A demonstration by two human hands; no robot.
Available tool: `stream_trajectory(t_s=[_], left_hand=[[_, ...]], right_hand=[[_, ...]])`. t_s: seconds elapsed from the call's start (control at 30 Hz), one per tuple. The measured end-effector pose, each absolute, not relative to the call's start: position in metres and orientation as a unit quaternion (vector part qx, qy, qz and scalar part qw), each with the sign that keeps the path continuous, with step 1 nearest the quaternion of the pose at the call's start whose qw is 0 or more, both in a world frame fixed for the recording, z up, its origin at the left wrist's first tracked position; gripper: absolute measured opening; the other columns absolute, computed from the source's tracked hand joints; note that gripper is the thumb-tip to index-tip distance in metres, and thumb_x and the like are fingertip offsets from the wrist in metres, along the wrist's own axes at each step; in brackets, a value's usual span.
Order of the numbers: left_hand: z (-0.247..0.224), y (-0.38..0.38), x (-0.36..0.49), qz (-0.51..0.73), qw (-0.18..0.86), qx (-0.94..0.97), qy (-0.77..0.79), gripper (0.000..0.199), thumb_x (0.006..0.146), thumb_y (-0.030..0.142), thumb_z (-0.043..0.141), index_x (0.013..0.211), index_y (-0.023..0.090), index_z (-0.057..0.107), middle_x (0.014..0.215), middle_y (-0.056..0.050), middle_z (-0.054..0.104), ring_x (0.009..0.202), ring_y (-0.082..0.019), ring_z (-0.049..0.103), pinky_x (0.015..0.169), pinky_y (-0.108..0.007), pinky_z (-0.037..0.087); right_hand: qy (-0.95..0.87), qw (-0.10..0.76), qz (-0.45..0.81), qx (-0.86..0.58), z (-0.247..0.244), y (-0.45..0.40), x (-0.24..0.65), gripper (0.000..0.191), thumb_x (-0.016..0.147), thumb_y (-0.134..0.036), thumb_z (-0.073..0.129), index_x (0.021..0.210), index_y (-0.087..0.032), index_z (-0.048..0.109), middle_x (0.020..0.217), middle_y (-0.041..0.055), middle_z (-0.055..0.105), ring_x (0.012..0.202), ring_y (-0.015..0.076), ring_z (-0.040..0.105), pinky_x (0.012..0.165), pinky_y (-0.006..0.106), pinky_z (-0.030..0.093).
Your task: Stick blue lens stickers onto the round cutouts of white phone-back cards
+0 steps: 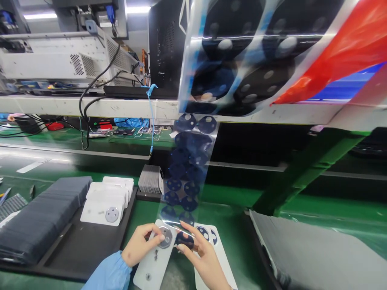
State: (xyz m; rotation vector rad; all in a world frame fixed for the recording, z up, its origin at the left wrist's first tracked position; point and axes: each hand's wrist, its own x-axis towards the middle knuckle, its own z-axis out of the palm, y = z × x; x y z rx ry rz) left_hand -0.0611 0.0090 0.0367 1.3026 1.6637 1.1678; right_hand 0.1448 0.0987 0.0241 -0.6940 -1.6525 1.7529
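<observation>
My left hand (pixel 143 243) pinches at the round grey piece near the top of a white phone-sized panel (pixel 157 264). In my right hand (pixel 204 255), the lower end of a clear strip (pixel 189 173) is held between thumb and fingers. Dark round stickers with holes sit in two columns along that strip, which hangs down from the shelf. Under and beside my right hand lie white panels (pixel 216 251) with dark round parts at their tops.
A black tray (pixel 87 245) at the left bears a long row of dark sleeves (pixel 45 217) and stacked white panels (pixel 104 201). Thin plates (pixel 150 179) stand behind it. A grey stack (pixel 320 249) fills the right. The shelf edge (pixel 136 106) crosses above; a green post (pixel 314 165) slants at right.
</observation>
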Motion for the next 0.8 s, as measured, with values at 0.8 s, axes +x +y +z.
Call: stream_trajectory(t_s=[0.8], left_hand=[[0.024, 0.015, -0.046, 0.500, 0.275, 0.412, 0.710, 0.031, 0.075, 0.047, 0.066, 0.065, 0.017, 0.067, 0.064, -0.001, 0.066, 0.058, -0.016, 0.052, 0.059, -0.026, 0.039]], right_hand=[[-0.823, 0.473, 0.136, -0.284, 0.014, 0.105, 0.149, 0.019, 0.088, -0.024, 0.063, 0.095, -0.037, 0.076, 0.110, 0.0087, 0.061, 0.106, 0.0317, 0.057, 0.087, 0.051, 0.052]])
